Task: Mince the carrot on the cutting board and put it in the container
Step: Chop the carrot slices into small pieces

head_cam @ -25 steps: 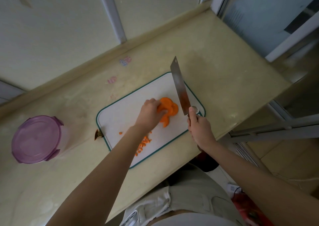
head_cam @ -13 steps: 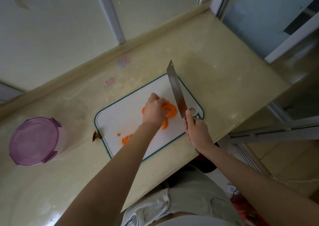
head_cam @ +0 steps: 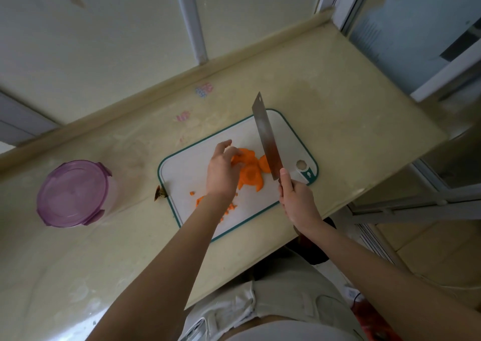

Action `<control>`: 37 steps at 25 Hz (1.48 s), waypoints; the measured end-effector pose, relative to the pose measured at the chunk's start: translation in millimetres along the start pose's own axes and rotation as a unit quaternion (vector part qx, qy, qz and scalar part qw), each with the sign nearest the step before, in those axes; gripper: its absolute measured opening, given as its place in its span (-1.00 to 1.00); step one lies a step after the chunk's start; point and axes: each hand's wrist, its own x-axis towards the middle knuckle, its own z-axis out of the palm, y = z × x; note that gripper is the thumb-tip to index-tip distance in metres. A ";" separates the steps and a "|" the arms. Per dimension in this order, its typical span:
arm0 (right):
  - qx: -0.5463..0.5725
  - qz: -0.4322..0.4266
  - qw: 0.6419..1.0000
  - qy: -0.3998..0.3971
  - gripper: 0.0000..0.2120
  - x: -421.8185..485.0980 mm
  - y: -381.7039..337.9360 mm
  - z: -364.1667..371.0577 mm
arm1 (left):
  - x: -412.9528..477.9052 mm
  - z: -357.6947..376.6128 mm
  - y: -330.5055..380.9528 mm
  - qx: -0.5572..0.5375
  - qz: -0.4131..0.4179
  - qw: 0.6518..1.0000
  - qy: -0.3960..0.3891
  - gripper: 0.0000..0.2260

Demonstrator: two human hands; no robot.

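A white cutting board [head_cam: 187, 168] with a teal rim lies on the counter. Several orange carrot slices [head_cam: 250, 174] lie spread at its middle, and small minced bits [head_cam: 199, 200] lie nearer me, partly hidden by my forearm. My left hand [head_cam: 221, 170] rests on the slices' left side, fingers bent over them. My right hand [head_cam: 295, 198] grips the handle of a cleaver [head_cam: 266, 137], whose blade stands just right of the slices. The container [head_cam: 73, 193] with a purple lid stands closed at the left.
The beige counter [head_cam: 351, 121] ends close to the board's right and near edges. A small brown carrot end [head_cam: 159, 193] lies by the board's left corner. A wall ledge runs along the back.
The carrot slices have fanned out flatter on the board. My left hand has moved a little left off them. The cleaver has stayed just right of the slices.
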 end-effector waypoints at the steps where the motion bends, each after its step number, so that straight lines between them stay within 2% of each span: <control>1: 0.003 -0.003 1.000 -0.004 -0.47 -3.6 -2.3 3.9 | -2.5 -7.4 -5.4 -0.018 -0.003 1.000 0.018 -0.81; 5: 0.006 -0.005 0.999 -0.036 -0.48 -21.1 -11.4 26.3 | -15.8 -36.8 -25.5 -0.070 -0.036 0.989 0.122 -0.87; 9: 0.002 0.028 0.991 -0.127 -0.47 -45.1 -19.6 60.8 | -30.1 -63.3 -51.7 -0.102 -0.054 0.969 0.218 -0.88; 15: -0.058 0.039 0.970 -0.231 -0.47 -63.1 -12.0 95.1 | -46.1 -79.7 -71.1 -0.120 -0.088 0.952 0.267 -0.90; 20: -0.090 0.051 0.966 -0.237 -0.49 -56.2 -7.0 94.0 | -57.0 -74.7 -74.7 -0.132 -0.095 0.954 0.251 -0.90; 26: -0.111 0.032 0.975 -0.191 -0.48 -36.3 -13.5 68.9 | -65.4 -64.7 -73.5 -0.152 -0.136 0.956 0.210 -0.90; 31: -0.109 0.045 0.981 -0.156 -0.47 -21.6 -13.6 55.5 | -77.8 -48.2 -69.0 -0.161 -0.170 0.962 0.142 -0.93; 37: -0.092 0.044 0.984 -0.146 -0.47 -25.2 -13.1 53.8 | -85.1 -23.1 -74.6 -0.140 -0.203 0.969 0.017 -0.72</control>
